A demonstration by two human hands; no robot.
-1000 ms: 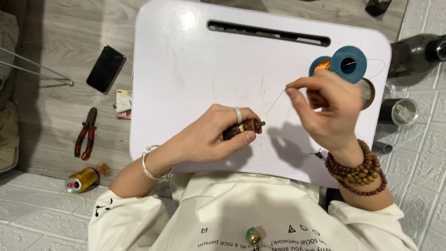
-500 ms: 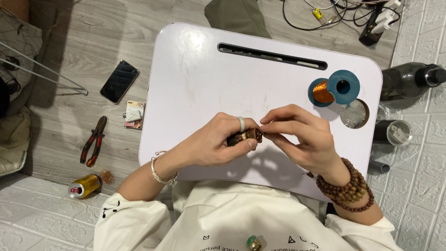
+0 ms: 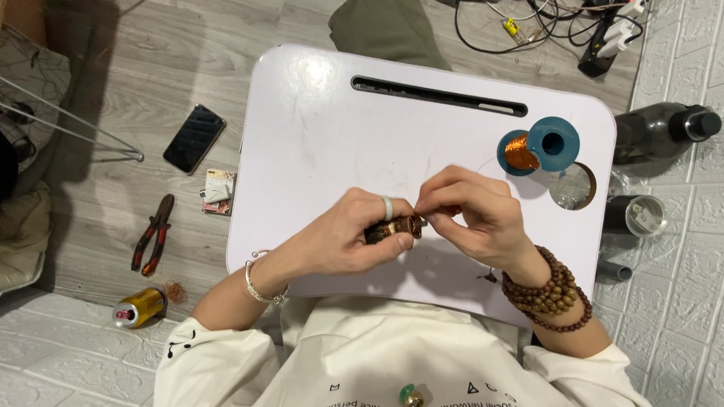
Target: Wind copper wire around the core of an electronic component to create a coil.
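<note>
My left hand (image 3: 343, 237) grips a small dark cylinder wound with copper wire (image 3: 394, 227) over the front of a white lap table (image 3: 317, 120). A pale ring sits on one finger. My right hand (image 3: 471, 215) meets it from the right, fingertips pinched at the cylinder's right end, apparently on thin wire too fine to see. A blue spool of copper wire (image 3: 537, 147) lies on its side at the table's right, beside a round cup hole (image 3: 572, 186). A wooden bead bracelet wraps my right wrist.
On the wooden floor to the left lie a black phone (image 3: 194, 138), a small card packet (image 3: 219, 191), red-handled pliers (image 3: 152, 234) and a yellow can (image 3: 139, 307). Dark bottles (image 3: 662, 132) and a glass stand right; cables (image 3: 543, 22) lie at the back.
My right hand came down and left from near the blue spool to the cylinder, where its fingertips now pinch. The left hand kept hold of the cylinder.
</note>
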